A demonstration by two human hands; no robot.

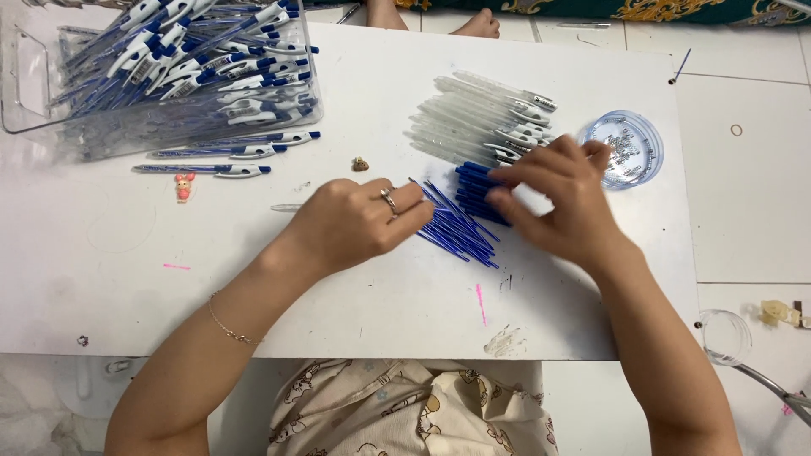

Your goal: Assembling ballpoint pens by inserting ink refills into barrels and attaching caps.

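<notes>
My left hand [359, 221], with a ring on one finger, rests curled on the white table [380, 295], its fingertips touching a fan of thin blue pen refills [460, 228]. My right hand [562, 198] reaches over a stack of dark blue pen tips or caps [473, 181]; its fingers touch them and cover part of the pile. Beyond lies a row of clear pen barrels [481, 127]. What either hand grips is hidden by the fingers.
A clear plastic bin [160, 110] at back left holds several assembled blue-and-white pens [211, 59], with a few more [228, 152] lying beside it. A round clear lid with small springs [625, 148] stands at right. A small pink figure [183, 186] lies on the table.
</notes>
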